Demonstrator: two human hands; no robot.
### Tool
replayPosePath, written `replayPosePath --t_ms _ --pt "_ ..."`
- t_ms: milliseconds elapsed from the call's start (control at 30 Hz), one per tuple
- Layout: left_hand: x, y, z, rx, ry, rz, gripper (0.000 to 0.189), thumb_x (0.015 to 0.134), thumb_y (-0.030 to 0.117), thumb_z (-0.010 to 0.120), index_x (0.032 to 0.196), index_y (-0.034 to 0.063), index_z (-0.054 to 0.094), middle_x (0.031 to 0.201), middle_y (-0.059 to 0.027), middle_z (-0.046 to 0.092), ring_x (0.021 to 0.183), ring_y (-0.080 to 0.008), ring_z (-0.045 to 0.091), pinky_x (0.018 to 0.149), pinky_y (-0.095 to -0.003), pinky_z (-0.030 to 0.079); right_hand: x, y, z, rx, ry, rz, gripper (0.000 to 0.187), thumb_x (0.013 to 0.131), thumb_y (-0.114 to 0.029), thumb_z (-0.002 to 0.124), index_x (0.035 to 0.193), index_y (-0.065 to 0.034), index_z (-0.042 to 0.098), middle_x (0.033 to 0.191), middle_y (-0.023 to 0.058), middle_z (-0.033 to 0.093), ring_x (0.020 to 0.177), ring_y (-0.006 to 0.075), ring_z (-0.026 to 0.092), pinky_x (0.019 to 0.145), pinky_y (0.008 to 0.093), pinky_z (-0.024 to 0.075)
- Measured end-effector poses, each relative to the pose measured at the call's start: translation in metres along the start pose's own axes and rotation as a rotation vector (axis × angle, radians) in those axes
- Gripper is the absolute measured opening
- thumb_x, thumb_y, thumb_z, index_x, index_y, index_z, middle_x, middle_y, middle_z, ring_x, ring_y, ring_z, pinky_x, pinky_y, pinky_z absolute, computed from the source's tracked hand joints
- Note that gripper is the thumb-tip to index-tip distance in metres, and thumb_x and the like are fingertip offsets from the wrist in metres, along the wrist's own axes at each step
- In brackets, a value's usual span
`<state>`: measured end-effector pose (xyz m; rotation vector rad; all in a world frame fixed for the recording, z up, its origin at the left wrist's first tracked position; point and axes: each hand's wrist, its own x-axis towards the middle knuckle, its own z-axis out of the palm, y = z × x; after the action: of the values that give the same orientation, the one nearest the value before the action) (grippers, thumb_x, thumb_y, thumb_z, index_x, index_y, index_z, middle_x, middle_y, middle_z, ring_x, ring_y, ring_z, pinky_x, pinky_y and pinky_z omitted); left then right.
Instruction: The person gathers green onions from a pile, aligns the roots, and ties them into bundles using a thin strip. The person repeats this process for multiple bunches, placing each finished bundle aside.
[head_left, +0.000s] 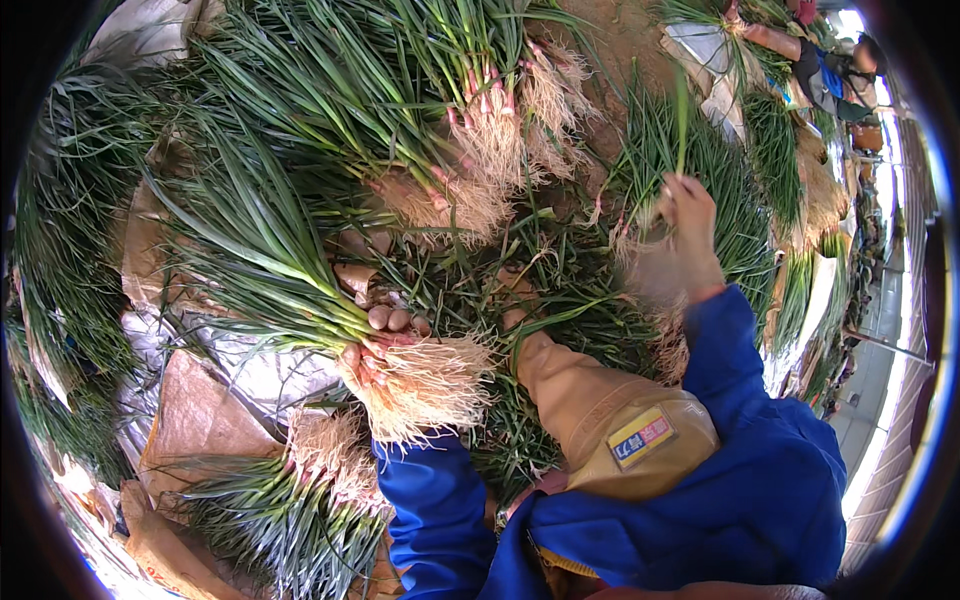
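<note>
My left hand (394, 319) grips a thick bunch of young green garlic plants (300, 277) around its pinkish stem bases. Pale, stringy roots (427, 382) spill over that hand and hide most of it; only some fingertips show. The long green leaves fan out towards the upper left. Raised on the right, my right hand (691, 214) pinches a single green leaf (681, 124), which is blurred and points upward. Beneath the right forearm are more rooted plants (660, 300), partly blurred.
Large heaps of garlic plants (480, 97) lie ahead, roots to the right. Loose leaf trimmings (547, 262) cover the ground around my tan-covered leg (585, 405). A smaller bunch (300, 495) lies at lower left, near brown and silvery sheeting (202, 412). Another person (817, 75) is at upper right.
</note>
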<state>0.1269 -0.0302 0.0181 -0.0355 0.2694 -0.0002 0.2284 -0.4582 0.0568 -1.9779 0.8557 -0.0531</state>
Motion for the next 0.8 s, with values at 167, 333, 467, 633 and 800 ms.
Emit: replayPosePath --t_ms 167,333,467,633,800 --pt "0.006 0.003 -0.003 -0.007 0.051 -0.069 0.046 0.09 0.034 0.059 0.124 0.0082 0.042 0.102 -0.0058 0.054 0.093 -0.0211 0.054 0.091 -0.046 0.042 -0.012 -0.005 -0.003 -0.859 0.038 -0.574 0.035 0.09 -0.016 0.062 0.122 -0.0045 0.06 0.111 0.009 0.067 0.092 0.0161 0.065 0.082 0.0279 0.0506" --pt "0.013 0.001 -0.004 0.087 0.085 -0.077 0.046 0.091 0.03 0.057 0.126 0.0048 0.041 0.105 -0.008 0.054 0.091 -0.0199 0.052 0.088 -0.0411 0.045 -0.043 -0.083 0.198 -0.208 -0.519 -0.808 0.018 0.091 -0.017 0.063 0.106 -0.0094 0.07 0.105 0.0064 0.07 0.093 0.0141 0.066 0.079 0.0254 0.0522" --pt "0.017 -0.012 0.011 0.074 0.123 -0.082 0.042 0.091 0.03 0.058 0.123 0.0055 0.045 0.106 -0.0092 0.054 0.093 -0.0213 0.053 0.091 -0.041 0.045 -0.051 -0.108 0.277 -0.489 -0.58 -0.7 0.017 0.09 -0.019 0.063 0.102 -0.0074 0.065 0.088 0.0048 0.068 0.07 0.014 0.064 0.062 0.0293 0.0519" --pt "0.012 -0.007 0.021 0.258 0.222 -0.02 0.053 0.089 0.031 0.058 0.131 0.0012 0.043 0.13 -0.0223 0.05 0.124 -0.0342 0.046 0.109 -0.0472 0.034 -0.102 -0.119 0.26 -0.136 -0.93 -0.522 0.021 0.081 -0.025 0.071 0.086 -0.0051 0.066 0.074 0.0114 0.065 0.069 0.0271 0.065 0.064 0.0381 0.05" --pt "0.009 -0.002 -0.027 -0.009 0.007 -0.235 0.047 0.089 0.03 0.057 0.121 -0.0031 0.049 0.116 -0.0193 0.055 0.107 -0.0302 0.055 0.099 -0.0453 0.045 -0.146 -0.085 0.24 -0.174 -0.873 -0.946 0.02 0.087 -0.023 0.064 0.083 -0.0037 0.064 0.069 0.011 0.063 0.064 0.0237 0.063 0.058 0.037 0.0492"
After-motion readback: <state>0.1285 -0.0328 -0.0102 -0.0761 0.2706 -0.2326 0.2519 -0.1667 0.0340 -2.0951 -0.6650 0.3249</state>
